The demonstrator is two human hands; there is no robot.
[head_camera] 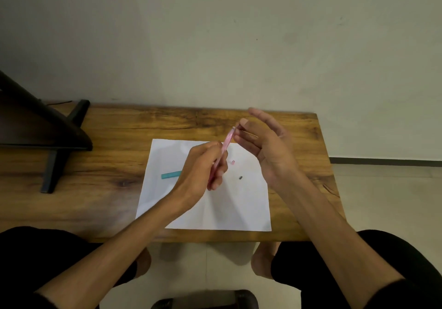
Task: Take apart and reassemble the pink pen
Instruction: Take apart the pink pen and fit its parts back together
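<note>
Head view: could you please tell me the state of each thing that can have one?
pink pen barrel: held tilted above the paper by left hand.
right hand: fingers pinching a thin part at the barrel's upper end.
small pink piece: loose on white paper.
small dark piece: loose on paper.
teal cap: lying on paper.

Left hand (pixel 203 165) grips the pink pen barrel (pixel 223 150) above a white sheet (pixel 205 210) on the wooden table (pixel 114 165), barrel tilted up-right. Right hand (pixel 267 146), fingers spread, pinches sth thin at the barrel's top end w/ thumb + forefinger. On the sheet: teal piece (pixel 171 175) left, tiny pink bit (pixel 233 162) and small dark bit (pixel 240 177) between the hands.
</note>
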